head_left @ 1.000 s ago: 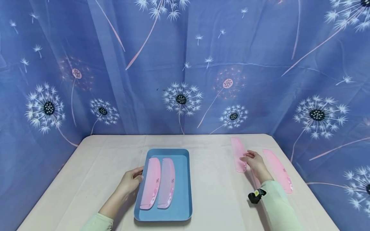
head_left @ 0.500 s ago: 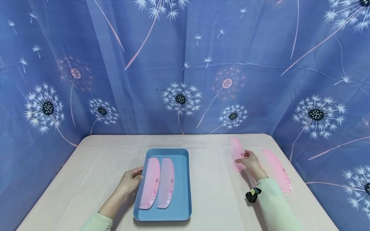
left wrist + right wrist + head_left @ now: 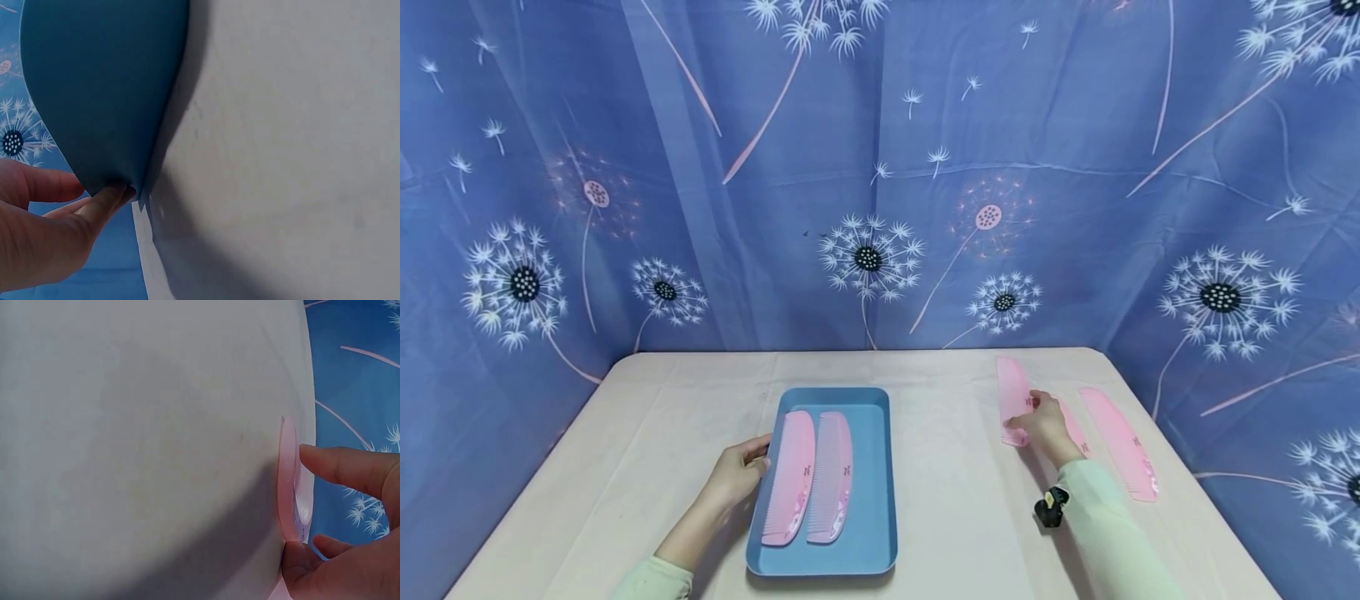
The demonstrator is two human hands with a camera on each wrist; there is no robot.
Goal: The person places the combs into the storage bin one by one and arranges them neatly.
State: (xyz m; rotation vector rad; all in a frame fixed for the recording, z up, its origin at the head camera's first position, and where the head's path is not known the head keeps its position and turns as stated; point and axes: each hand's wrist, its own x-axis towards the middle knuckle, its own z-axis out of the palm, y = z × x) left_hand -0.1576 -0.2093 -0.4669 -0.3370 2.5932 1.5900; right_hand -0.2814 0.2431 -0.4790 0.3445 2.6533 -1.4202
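My left hand [image 3: 739, 473] pinches the left rim of a blue rectangular tray [image 3: 876, 483], also seen in the left wrist view, where thumb and fingers [image 3: 103, 203] hold its edge. Two pink combs lie side by side in the tray: a wider-looking left comb [image 3: 792, 475] and a right comb [image 3: 831, 475]. At the right, my right hand [image 3: 1047, 427] holds another pink comb [image 3: 1012, 383] near its lower end. In the right wrist view, thumb and fingers come around this comb [image 3: 287, 487], which looks flat on the table.
A pink comb [image 3: 1070, 425] lies partly hidden behind the right hand, and another comb [image 3: 1122, 446] rests farther right. A pale cloth covers the table [image 3: 943, 467]. Blue dandelion-print curtain [image 3: 775, 250] surrounds the back and sides. A black device [image 3: 1051, 506] sits at my right wrist.
The right hand has shifted slightly left, and the lower end of the comb under it has swung a little left. More of the comb behind that hand shows. The left hand stays on the tray.
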